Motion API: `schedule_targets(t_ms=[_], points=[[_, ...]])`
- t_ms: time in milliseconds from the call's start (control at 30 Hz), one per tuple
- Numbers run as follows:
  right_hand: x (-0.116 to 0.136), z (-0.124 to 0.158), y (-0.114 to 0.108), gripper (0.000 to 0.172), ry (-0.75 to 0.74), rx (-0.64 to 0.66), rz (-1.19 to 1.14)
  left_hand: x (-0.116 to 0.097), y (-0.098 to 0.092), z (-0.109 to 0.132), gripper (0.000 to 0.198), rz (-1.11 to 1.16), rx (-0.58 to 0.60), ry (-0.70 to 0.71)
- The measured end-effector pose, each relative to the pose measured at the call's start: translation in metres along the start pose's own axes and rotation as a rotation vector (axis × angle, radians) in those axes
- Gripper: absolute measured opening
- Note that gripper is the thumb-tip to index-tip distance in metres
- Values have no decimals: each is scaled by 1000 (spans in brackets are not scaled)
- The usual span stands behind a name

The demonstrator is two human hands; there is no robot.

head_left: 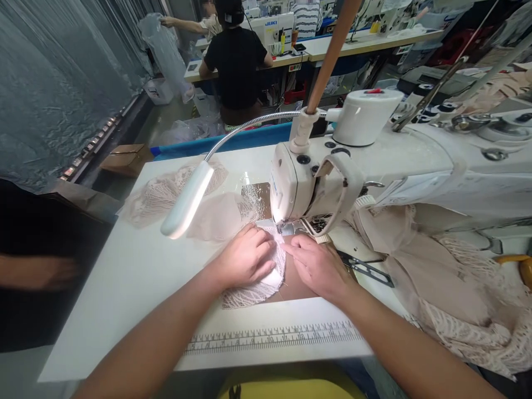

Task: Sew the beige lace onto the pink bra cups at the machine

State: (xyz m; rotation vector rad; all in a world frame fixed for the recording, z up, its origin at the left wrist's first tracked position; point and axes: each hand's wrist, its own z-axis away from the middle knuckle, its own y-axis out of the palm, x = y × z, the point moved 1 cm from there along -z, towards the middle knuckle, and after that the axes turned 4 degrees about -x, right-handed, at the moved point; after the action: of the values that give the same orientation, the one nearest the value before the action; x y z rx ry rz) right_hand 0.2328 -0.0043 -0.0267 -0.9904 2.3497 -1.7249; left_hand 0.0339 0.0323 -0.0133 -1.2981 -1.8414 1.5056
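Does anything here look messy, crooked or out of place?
Nothing looks damaged or spilled. The left hand and right hand lie flat on the lace piece at the machine. Only the fabric heap on the right looks untidy, bunched up and seemingly hanging past the table edge.

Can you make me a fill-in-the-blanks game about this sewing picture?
The left hand and right hand press lace fabric flat by the white sewing ____.
The white lamp on its bendy neck sits to the ____ of both hands.
Markings along the table's front edge form a printed ____.
Missing words: machine, left, ruler.
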Motion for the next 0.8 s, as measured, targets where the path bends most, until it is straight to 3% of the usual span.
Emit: schedule_targets(t_ms=[200,500,800], points=[[3,-5,-1,36,47,14,59,6,-1,-2,31,-10,-25,15],[3,-4,0,36,60,12,72,3,2,-3,38,-38,48,118],[5,-5,1,35,43,15,160,2,3,-1,37,14,13,71]])
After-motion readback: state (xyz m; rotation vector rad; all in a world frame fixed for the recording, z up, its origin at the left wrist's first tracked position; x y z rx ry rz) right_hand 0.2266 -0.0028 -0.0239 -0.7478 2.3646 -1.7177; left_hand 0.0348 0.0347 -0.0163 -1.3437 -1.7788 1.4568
